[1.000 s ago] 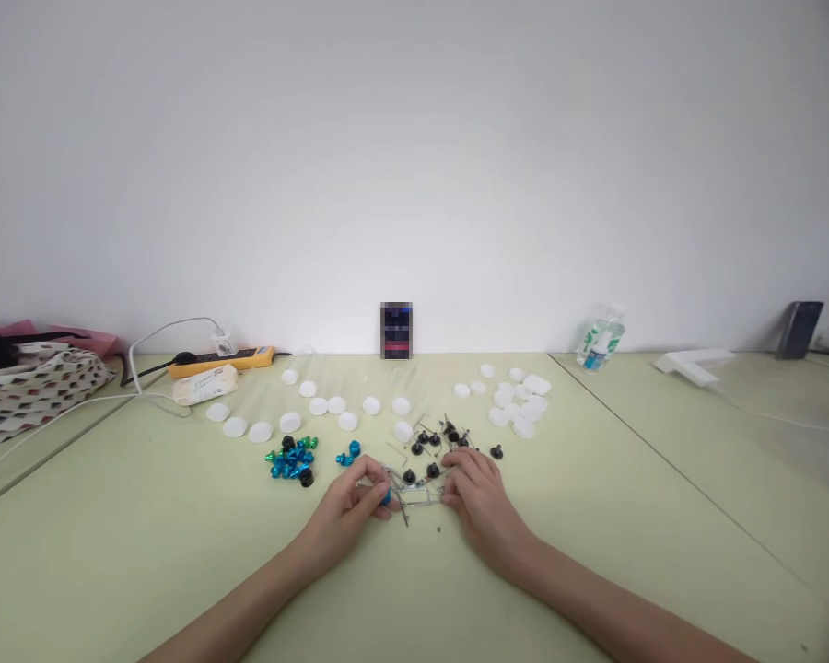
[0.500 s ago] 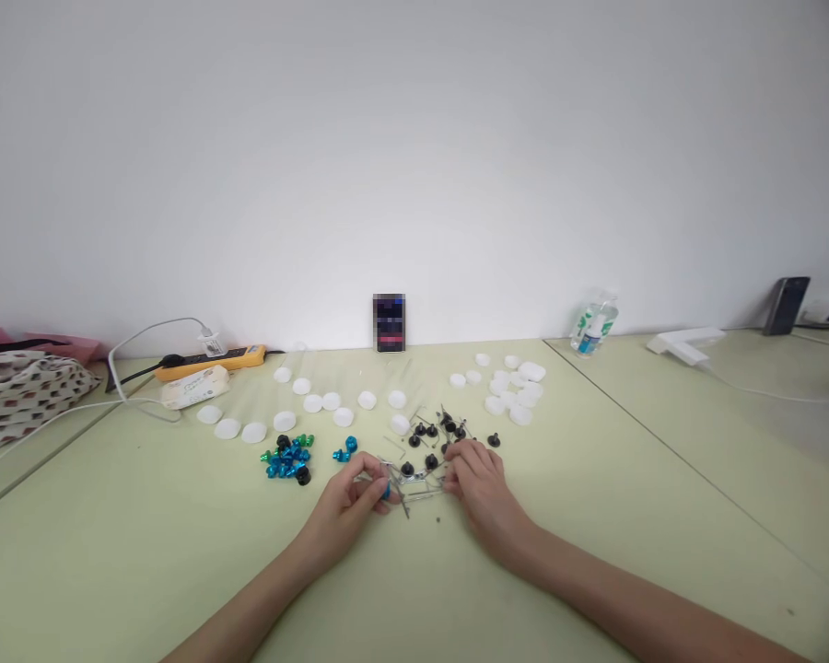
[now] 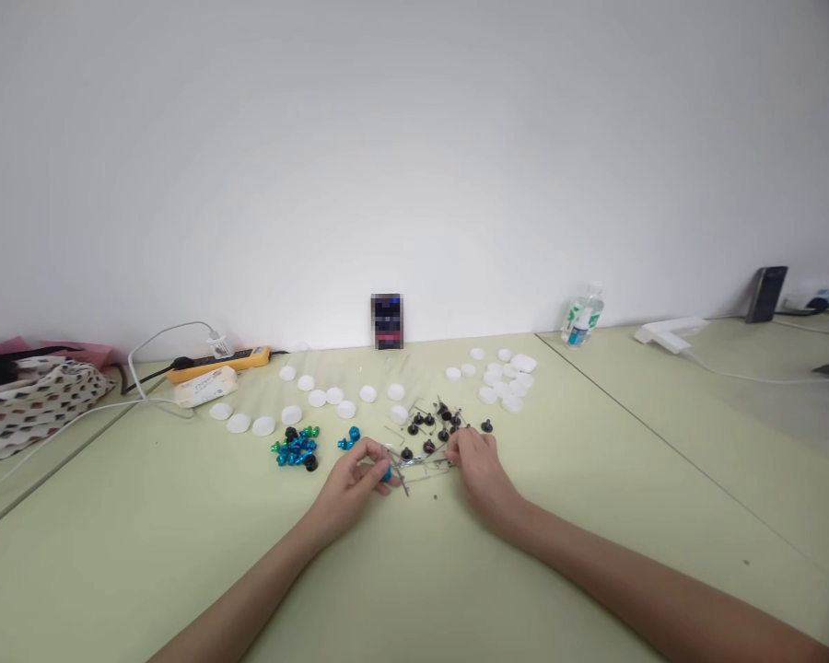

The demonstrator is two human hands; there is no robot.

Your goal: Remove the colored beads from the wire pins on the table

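My left hand [image 3: 355, 481] pinches a small blue metallic part [image 3: 387, 474] between thumb and fingers, just left of a pile of thin metal pieces [image 3: 421, 471]. At the right side of that pile, my right hand [image 3: 480, 470] has its fingers bent together and pointing down; what they hold, if anything, is too small to make out. Between and behind the hands lie several black knobs with stems [image 3: 428, 447]. Left of my left hand are two blue parts [image 3: 349, 439] and a cluster of blue, green and black parts [image 3: 296, 451].
Clear tubes with white caps [image 3: 263, 425] lie behind at the left, and loose white caps [image 3: 511, 402] at the right. By the wall are a phone [image 3: 388, 322], a bottle [image 3: 581, 318] and a yellow power strip [image 3: 249, 357]. Patterned cloth [image 3: 41, 405] lies far left.
The view has shifted slightly, so the table items sit a little higher. Both hands remain at the pile, my left hand keeping the blue part; my right fingers have moved slightly.
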